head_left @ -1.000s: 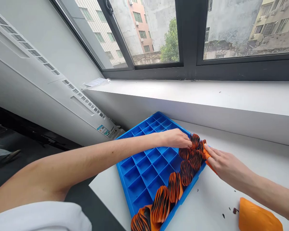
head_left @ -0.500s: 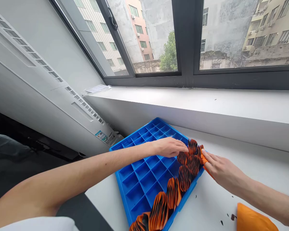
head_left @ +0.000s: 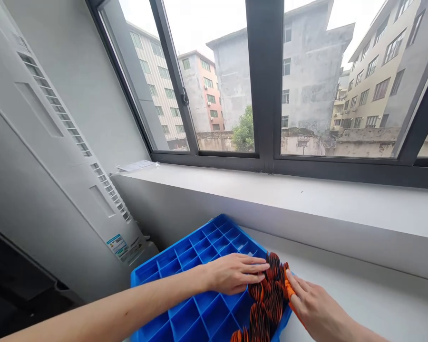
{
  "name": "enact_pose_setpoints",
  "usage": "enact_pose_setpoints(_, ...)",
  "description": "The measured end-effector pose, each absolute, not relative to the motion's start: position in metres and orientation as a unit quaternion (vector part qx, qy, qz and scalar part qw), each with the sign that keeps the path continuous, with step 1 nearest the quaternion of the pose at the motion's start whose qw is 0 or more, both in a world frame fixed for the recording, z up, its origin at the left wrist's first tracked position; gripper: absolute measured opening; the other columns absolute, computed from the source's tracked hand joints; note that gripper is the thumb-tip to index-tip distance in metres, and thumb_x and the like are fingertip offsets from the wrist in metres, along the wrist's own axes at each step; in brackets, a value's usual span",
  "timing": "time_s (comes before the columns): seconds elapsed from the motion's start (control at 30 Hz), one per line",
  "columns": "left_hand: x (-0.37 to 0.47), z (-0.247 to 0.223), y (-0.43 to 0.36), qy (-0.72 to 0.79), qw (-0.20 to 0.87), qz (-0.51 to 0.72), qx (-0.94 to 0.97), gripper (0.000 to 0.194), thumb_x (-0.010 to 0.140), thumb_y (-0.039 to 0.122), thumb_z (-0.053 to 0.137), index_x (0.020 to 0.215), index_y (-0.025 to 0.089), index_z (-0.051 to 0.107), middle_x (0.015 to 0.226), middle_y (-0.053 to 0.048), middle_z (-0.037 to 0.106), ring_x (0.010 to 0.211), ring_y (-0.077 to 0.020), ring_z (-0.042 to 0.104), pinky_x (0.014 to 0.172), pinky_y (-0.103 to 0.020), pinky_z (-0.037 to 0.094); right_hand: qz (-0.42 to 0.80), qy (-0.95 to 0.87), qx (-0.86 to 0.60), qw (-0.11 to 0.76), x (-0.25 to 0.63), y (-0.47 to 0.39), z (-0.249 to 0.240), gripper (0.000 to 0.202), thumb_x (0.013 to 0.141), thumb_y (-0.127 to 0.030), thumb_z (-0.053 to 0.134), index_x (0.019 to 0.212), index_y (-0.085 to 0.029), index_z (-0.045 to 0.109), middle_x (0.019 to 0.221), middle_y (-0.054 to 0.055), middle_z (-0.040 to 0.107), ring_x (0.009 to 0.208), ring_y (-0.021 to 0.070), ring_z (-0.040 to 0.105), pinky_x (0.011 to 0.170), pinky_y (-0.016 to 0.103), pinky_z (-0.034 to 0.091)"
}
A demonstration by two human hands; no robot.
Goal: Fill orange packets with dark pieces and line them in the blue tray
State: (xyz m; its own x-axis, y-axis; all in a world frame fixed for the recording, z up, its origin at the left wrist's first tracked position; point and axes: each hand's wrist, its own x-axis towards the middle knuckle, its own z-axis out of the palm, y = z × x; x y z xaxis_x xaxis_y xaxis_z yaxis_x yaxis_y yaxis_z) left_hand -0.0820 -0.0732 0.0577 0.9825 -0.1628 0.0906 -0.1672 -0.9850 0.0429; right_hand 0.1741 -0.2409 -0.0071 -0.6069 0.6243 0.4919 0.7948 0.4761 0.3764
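Note:
A blue divided tray [head_left: 133, 279] lies on a white tabletop, with thin orange-and-black sheets [head_left: 260, 318] packed upright in bundles along its right side. My left hand [head_left: 233, 273] reaches across the tray, palm down. Its fingers are stretched out, their tips touching the bundles near the far right corner. On the outer right edge, my right hand [head_left: 314, 301] is closed, thumb and fingers pressed on an orange sheet [head_left: 290, 289] beside the bundles. Its fingertips are partly hidden. The tray's near end is cut off by the frame.
Behind the tray runs a raised white sill [head_left: 214, 184] under dark-framed windows [head_left: 266, 95]. A white air conditioner [head_left: 53, 166] stands to the left. Some papers in clear plastic [head_left: 137, 165] lie at the sill's left end. White tabletop [head_left: 345, 270] extends right of the tray.
The view has tilted up, so the tray sits lower and the orange packet has left the frame. My left fingers have straightened and spread against the bundles. My right hand stays at the orange sheet.

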Motion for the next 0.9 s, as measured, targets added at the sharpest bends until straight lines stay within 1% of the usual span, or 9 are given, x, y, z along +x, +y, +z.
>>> enact_pose_setpoints(0.1, -0.084, 0.047, -0.073, -0.067, 0.015, 0.075, 0.995, 0.043, 0.090, 0.015, 0.052, 0.133, 0.018, 0.060, 0.150, -0.011, 0.053, 0.141, -0.0250, 0.051, 0.117, -0.036, 0.047, -0.300, -0.846, -0.412, 0.157, 0.176, -0.237, -0.015, 0.028, 0.075, -0.013, 0.059, 0.101, -0.012, 0.069, 0.128, 0.021, 0.065, 0.117, 0.0299, 0.064, 0.087, 0.033, 0.059)
enact_pose_setpoints(0.2, -0.080, 0.043, -0.075, -0.059, 0.011, 0.097, 0.993, 0.042, 0.087, 0.012, 0.052, 0.126, 0.017, 0.064, 0.148, -0.009, 0.055, 0.139, -0.0246, 0.052, 0.116, -0.036, 0.049, -0.310, -0.842, -0.413, 0.152, 0.176, -0.234, -0.019, 0.019, 0.073, -0.012, 0.058, 0.089, -0.014, 0.068, 0.119, 0.020, 0.069, 0.111, 0.0294, 0.067, 0.082, 0.032, 0.061)
enact_pose_setpoints(0.27, -0.075, 0.046, -0.079, -0.045, 0.009, 0.104, 0.993, 0.037, 0.086, 0.014, 0.054, 0.121, 0.016, 0.067, 0.151, -0.010, 0.052, 0.141, -0.0263, 0.049, 0.118, -0.037, 0.047, -0.312, -0.841, -0.416, 0.149, 0.176, -0.233, -0.020, 0.019, 0.072, -0.011, 0.058, 0.088, -0.013, 0.068, 0.119, 0.021, 0.069, 0.109, 0.0293, 0.068, 0.080, 0.031, 0.061)
enact_pose_setpoints(0.37, -0.068, 0.052, -0.085, -0.010, 0.010, 0.096, 0.995, 0.031, 0.089, 0.019, 0.054, 0.115, 0.017, 0.070, 0.156, -0.010, 0.046, 0.144, -0.0283, 0.046, 0.119, -0.040, 0.045, -0.310, -0.842, -0.416, 0.145, 0.175, -0.232, -0.019, 0.016, 0.072, -0.011, 0.059, 0.085, -0.013, 0.067, 0.121, 0.023, 0.067, 0.108, 0.0299, 0.069, 0.081, 0.031, 0.061)
enact_pose_setpoints(0.5, -0.062, 0.060, -0.089, 0.003, 0.026, 0.063, 0.998, 0.026, 0.091, 0.024, 0.057, 0.111, 0.020, 0.073, 0.155, -0.008, 0.047, 0.144, -0.0277, 0.045, 0.119, -0.040, 0.045, -0.307, -0.844, -0.417, 0.140, 0.174, -0.232, -0.019, 0.010, 0.073, -0.013, 0.061, 0.081, -0.015, 0.066, 0.124, 0.025, 0.065, 0.112, 0.0319, 0.067, 0.079, 0.032, 0.061)
enact_pose_setpoints(0.6, -0.057, 0.067, -0.088, -0.005, 0.029, 0.056, 0.998, 0.024, 0.094, 0.028, 0.057, 0.105, 0.018, 0.075, 0.154, -0.011, 0.048, 0.145, -0.0297, 0.045, 0.119, -0.041, 0.043, -0.298, -0.847, -0.420, 0.131, 0.173, -0.233, -0.018, 0.013, 0.074, -0.014, 0.062, 0.086, -0.013, 0.067, 0.126, 0.026, 0.064, 0.114, 0.0333, 0.066, 0.081, 0.033, 0.061)
enact_pose_setpoints(0.7, -0.051, 0.073, -0.086, -0.018, 0.027, 0.037, 0.999, 0.030, 0.098, 0.035, 0.054, 0.096, 0.017, 0.078, 0.152, -0.013, 0.051, 0.145, -0.0318, 0.044, 0.119, -0.044, 0.043, -0.279, -0.851, -0.429, 0.121, 0.173, -0.236, -0.014, 0.027, 0.075, -0.013, 0.063, 0.102, -0.010, 0.069, 0.134, 0.025, 0.060, 0.120, 0.0326, 0.062, 0.088, 0.034, 0.060)
enact_pose_setpoints(0.77, -0.046, 0.075, -0.086, -0.024, 0.028, 0.014, 0.999, 0.034, 0.100, 0.038, 0.052, 0.093, 0.017, 0.079, 0.151, -0.013, 0.051, 0.145, -0.0327, 0.043, 0.118, -0.046, 0.043, -0.263, -0.852, -0.438, 0.113, 0.172, -0.238, -0.010, 0.033, 0.078, -0.012, 0.063, 0.110, -0.007, 0.068, 0.137, 0.026, 0.057, 0.123, 0.0323, 0.060, 0.091, 0.034, 0.059)
enact_pose_setpoints(0.9, -0.039, 0.076, -0.085, -0.022, 0.030, -0.018, 0.999, 0.036, 0.100, 0.041, 0.053, 0.096, 0.017, 0.080, 0.154, -0.013, 0.047, 0.148, -0.0338, 0.039, 0.120, -0.048, 0.040, -0.235, -0.853, -0.455, 0.095, 0.170, -0.241, -0.005, 0.033, 0.079, -0.009, 0.064, 0.111, -0.004, 0.067, 0.135, 0.029, 0.056, 0.123, 0.0342, 0.060, 0.091, 0.036, 0.059)
